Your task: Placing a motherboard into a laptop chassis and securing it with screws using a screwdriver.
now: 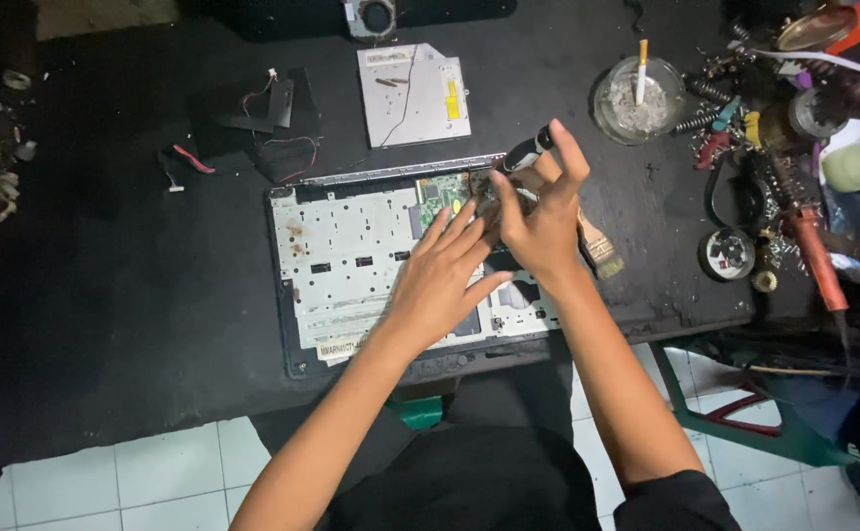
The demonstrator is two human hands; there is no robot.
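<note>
A black worktop (105,295) is filling the view above a white tiled floor (135,482), with a green frame (735,433) showing at the near right edge. Nearest the camera, two bare forearms are reaching forward from a dark lap over an opened laptop shell (351,265), which is lying flat at the middle of the worktop with its pale metal inner plate exposed. The left hand (440,280) is resting fingers spread and flat on the plate, steadying it and grasping nothing. The right hand (543,221) is closing around a black-handled screwdriver (526,154), its tip pointing down toward a green circuit board (446,190) at the shell's far edge; the contact point is hidden behind the fingers. A brush (599,248) is lying just beside the right wrist. Judging by the layout, disassembly is well under way: a flat silver drive (413,93) is already lying out beyond the shell, and loose wired parts (272,118) are sitting to its left, while the board is seemingly still in place and being worked on. Farther right, a round ashtray (639,98) is holding a cigarette, and a clutter of springs, tools and a soldering iron (813,246) is crowding the right edge. A fan (376,17) is lying at the far rim.
</note>
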